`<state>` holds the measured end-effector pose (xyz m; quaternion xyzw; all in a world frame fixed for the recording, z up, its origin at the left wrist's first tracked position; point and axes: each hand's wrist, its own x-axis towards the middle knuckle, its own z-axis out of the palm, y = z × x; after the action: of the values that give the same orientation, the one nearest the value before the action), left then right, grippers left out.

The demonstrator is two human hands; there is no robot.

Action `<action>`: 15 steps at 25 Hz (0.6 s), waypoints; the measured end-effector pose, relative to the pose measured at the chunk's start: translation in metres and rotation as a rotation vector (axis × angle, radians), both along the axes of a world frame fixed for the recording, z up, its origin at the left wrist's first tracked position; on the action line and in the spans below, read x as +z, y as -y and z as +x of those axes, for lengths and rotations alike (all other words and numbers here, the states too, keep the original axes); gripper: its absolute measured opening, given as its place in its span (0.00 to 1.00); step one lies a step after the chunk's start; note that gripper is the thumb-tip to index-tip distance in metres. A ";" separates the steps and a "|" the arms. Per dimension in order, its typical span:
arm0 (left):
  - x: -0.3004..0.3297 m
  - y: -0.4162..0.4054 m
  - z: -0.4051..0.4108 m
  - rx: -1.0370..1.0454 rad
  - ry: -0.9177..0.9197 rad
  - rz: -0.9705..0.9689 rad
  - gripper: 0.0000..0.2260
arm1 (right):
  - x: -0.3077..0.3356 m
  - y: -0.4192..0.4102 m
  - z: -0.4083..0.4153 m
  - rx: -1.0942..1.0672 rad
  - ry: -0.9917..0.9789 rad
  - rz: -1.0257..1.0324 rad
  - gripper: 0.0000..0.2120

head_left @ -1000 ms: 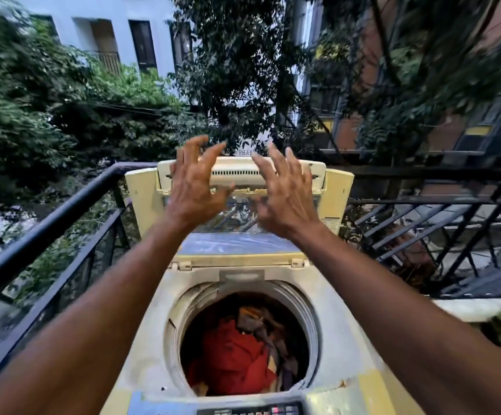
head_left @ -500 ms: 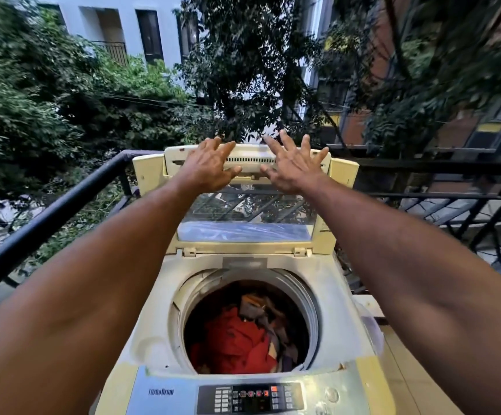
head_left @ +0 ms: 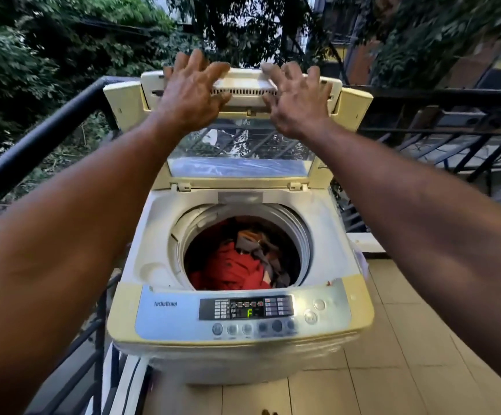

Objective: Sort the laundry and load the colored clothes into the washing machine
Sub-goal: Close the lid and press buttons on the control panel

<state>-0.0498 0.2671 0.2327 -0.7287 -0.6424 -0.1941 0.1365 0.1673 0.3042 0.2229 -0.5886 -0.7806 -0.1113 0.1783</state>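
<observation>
A cream top-loading washing machine [head_left: 150, 226] stands in front of me with its folding lid [head_left: 244, 89] raised upright at the back. Colored clothes [head_left: 234, 268], mostly a red garment with grey and orange pieces, lie in the drum. My left hand [head_left: 192, 91] and my right hand [head_left: 298, 98] both reach forward, their fingers curled over the lid's top edge on either side of its middle. The control panel [head_left: 246, 308] at the front shows a green "F".
A dark metal balcony railing [head_left: 33, 139] runs close along the machine's left side, and more railing [head_left: 453, 136] stands behind on the right. Beige floor tiles [head_left: 408, 339] lie to the right of the machine. Trees and buildings are beyond.
Both hands have moved from just short of the raised lid onto its top edge and taken hold. My view has tilted down, showing the control panel and floor.
</observation>
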 end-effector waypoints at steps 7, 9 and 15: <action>-0.022 0.048 0.011 0.033 0.272 0.149 0.18 | -0.039 0.059 0.013 0.013 -0.105 0.166 0.25; -0.035 0.070 0.016 0.018 0.303 0.165 0.18 | -0.052 0.077 0.016 0.020 -0.116 0.194 0.25; -0.076 0.134 0.029 -0.014 0.098 0.175 0.21 | -0.100 0.132 0.026 0.052 -0.088 0.283 0.28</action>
<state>-0.0209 0.1335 0.1571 -0.7082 -0.6236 -0.2858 0.1669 0.1930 0.1722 0.1226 -0.5415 -0.7634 -0.1898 0.2966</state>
